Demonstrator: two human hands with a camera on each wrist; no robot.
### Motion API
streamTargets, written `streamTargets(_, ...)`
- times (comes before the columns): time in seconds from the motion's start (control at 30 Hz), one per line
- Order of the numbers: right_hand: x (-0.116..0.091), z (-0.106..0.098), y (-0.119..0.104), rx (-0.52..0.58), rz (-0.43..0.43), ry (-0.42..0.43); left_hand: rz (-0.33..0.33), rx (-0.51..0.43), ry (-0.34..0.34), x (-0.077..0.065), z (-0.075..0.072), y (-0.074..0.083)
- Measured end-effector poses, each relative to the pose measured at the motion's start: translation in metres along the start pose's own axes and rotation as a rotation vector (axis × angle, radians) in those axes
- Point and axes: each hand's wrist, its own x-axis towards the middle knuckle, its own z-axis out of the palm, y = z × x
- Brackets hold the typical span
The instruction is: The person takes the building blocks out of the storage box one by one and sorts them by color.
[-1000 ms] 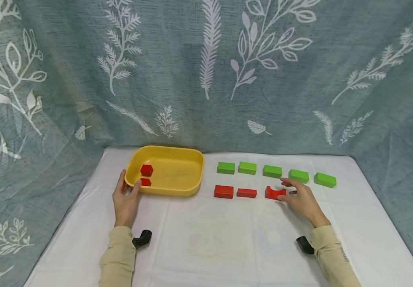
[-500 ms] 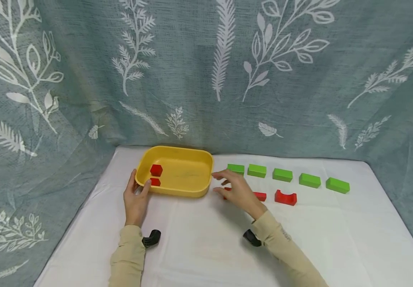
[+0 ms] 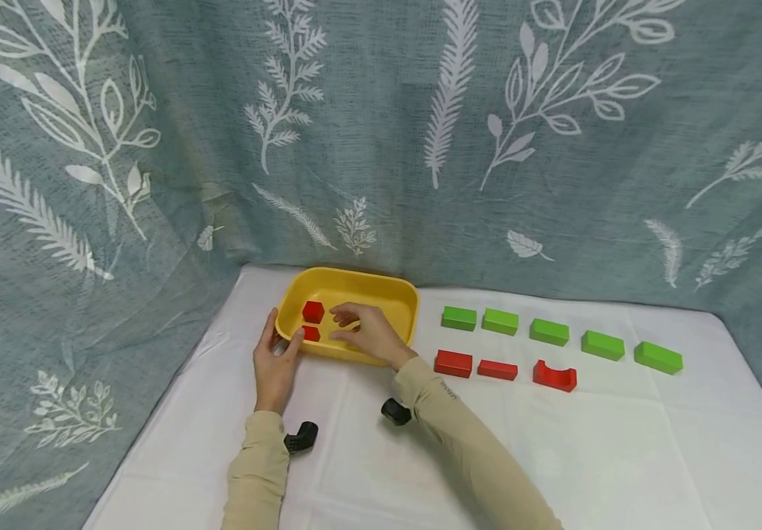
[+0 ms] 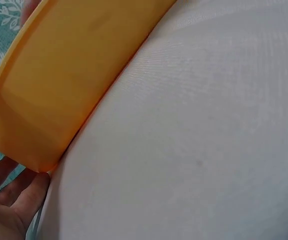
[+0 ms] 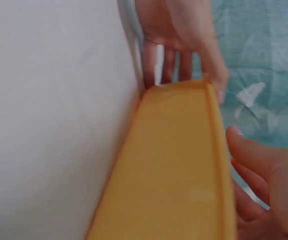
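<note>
A yellow tray (image 3: pixel 387 296) lies at the back left of the white-covered table. My left hand (image 3: pixel 276 375) holds its front left corner, thumb over the rim and fingers along the outer wall; those fingers (image 4: pixel 31 197) show against the tray's end in the left wrist view. Inside, at the left, sit a red block (image 3: pixel 313 312) with a hexagonal look and a second red block (image 3: pixel 311 333), partly covered by the front rim. Over the tray, just right of these two, is my right hand (image 3: pixel 375 333), thumb and fingers apart with nothing between them.
Right of the tray, several green blocks (image 3: pixel 500 322) form a back row. Before them lie a red rectangular block (image 3: pixel 453 363), a thin red bar (image 3: pixel 497 369) and a red block with a curved notch (image 3: pixel 555 377). A patterned curtain (image 3: pixel 381 147) hangs behind the table.
My right hand has left the notched red block, crossed leftward past the other red blocks, and come over the tray. The head view has turned right; my left hand stays at the tray's corner.
</note>
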Motion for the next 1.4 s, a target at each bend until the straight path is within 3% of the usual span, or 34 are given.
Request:
streamTargets(0.23,0.035,0.025,-0.013,-0.128,0.018,-0.099,0.028,-0.033,-0.006,0.003,-0.003,0.003)
streamTargets(0.4,0.046,0.039,-0.014,-0.255,0.028,-0.115,0.034,-0.033,-0.012,0.001,-0.004,0.0)
streamTargets(0.57,0.044,0.041,-0.011,-0.29,0.045,-0.124,0.02,-0.015,-0.022,-0.004,-0.004,-0.004)
streamTargets(0.83,0.043,0.033,-0.005,-0.288,0.064,-0.093,0.036,-0.017,-0.011,0.0,-0.005,-0.003)
streamTargets(1.2,0.045,0.035,0.002,-0.25,-0.061,-0.177,0.02,-0.004,-0.017,-0.001,-0.004,-0.001)
streamTargets(1.4,0.036,0.026,0.003,-0.245,-0.056,-0.114,0.025,0.0,-0.028,-0.002,-0.006,-0.003)
